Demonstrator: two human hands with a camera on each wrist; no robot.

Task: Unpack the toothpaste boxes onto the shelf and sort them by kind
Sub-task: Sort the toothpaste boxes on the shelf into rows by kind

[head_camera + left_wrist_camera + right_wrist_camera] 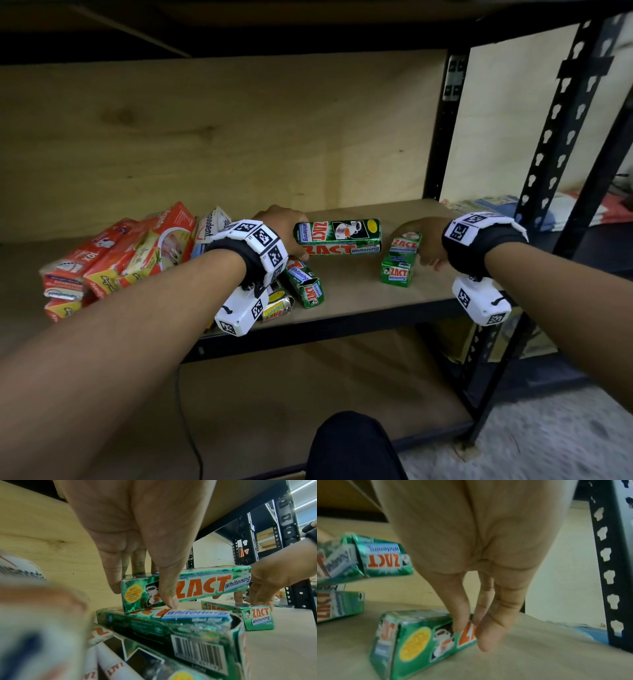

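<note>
Nearest you, at the front edge of the shelf (pixel 359 301), a green Zact box (pixel 305 284) lies slanted with its end flap open, partly over a yellow-ended box (pixel 275 308) beneath your left wrist. A little further in, your left hand (pixel 284 233) pinches the long green Zact box (pixel 339 236) at its left end, thumb in front and fingers behind, lifting it on its edge. Your right hand (pixel 424 243) grips the small green Zact box (pixel 399 262) toward the shelf's right end, fingers and thumb closed on its far part. At the left end, further back, the orange boxes (pixel 113 257) and a white Pepsodent box (pixel 214 226) sit in a loose, leaning heap. Everything in view looks unpacked, I'd judge, but sorting has barely begun: the green ones are scattered, and the heap still mixes kinds. The shelf is a pale wood board on a black slotted metal frame (pixel 555 144) with a plywood back; beyond its right end lies folded cloth (pixel 496 205).
</note>
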